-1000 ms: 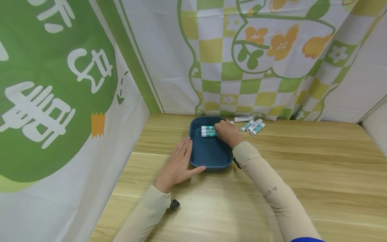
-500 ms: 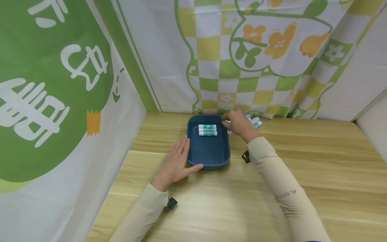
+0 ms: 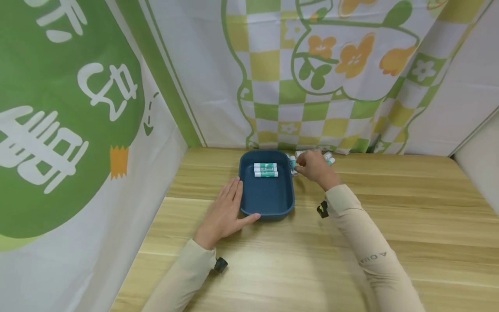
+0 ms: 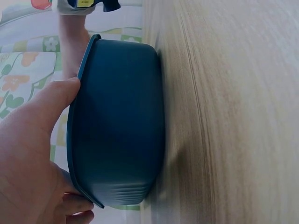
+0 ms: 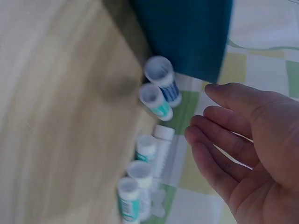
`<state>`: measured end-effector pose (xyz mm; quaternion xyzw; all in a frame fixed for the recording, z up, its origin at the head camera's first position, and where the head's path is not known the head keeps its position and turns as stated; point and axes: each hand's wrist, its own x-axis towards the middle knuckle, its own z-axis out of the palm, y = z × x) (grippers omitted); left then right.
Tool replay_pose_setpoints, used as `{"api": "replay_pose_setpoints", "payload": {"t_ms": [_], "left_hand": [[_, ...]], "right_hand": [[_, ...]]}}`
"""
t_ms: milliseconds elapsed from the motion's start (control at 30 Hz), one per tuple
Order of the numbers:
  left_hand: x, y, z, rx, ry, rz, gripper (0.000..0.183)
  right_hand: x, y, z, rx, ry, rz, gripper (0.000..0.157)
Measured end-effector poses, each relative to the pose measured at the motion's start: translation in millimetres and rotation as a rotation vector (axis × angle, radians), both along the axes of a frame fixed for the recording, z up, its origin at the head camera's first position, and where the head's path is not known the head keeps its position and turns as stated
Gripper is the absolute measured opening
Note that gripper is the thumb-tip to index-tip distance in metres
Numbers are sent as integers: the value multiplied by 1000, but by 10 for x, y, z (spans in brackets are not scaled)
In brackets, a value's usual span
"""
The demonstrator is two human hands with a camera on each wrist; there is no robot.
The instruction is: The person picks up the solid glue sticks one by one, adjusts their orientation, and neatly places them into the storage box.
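Observation:
A dark blue tray [image 3: 267,197] sits on the wooden table, with three white-and-green glue sticks [image 3: 266,174] side by side in its far part. My left hand [image 3: 220,216] rests against the tray's near left corner, fingers along the left side and the thumb [image 4: 65,93] on the near rim. Just right of the tray, my right hand [image 3: 317,169] hovers over more glue sticks. In the right wrist view two glue sticks, one teal-labelled [image 5: 156,100] and one blue-labelled [image 5: 163,77], stand out beside the tray wall; my thumb and bent fingers are apart, holding nothing.
Several other glue sticks [image 5: 128,200] lie farther right, partly hidden by my right hand in the head view. A patterned curtain [image 3: 312,108] hangs at the table's back edge. A white-and-green cloth wall [image 3: 70,151] stands on the left.
My right hand has left the tray, where it was at the glue sticks, and moved right to the loose ones beside it. The left hand stays on the tray.

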<state>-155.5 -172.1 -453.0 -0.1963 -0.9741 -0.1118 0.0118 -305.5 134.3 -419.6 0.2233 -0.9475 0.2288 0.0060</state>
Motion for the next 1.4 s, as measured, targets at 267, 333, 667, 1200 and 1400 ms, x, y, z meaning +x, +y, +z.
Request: {"api": "replay_pose_setpoints", "payload": {"t_ms": [267,333,667,1200,1400], "left_hand": [[5,-12,-22,1,-19,10,113],[5,-13,-18,2,-27,10,113],[-5,-11,-15,-1,-23,11,114],[12,-10,-28,9,2,5,113],[9,-14,-27,2,6,3,113]], "right_hand": [[2,-121,-258,-68,6,-74,21],[6,-150,-306,-73,0,-110,20],[24,-241,-345,-41,3,-200,19],[14,-337,-308,59,-39,-353,20],[19,-350,-298,130,2,-311,16]]}}
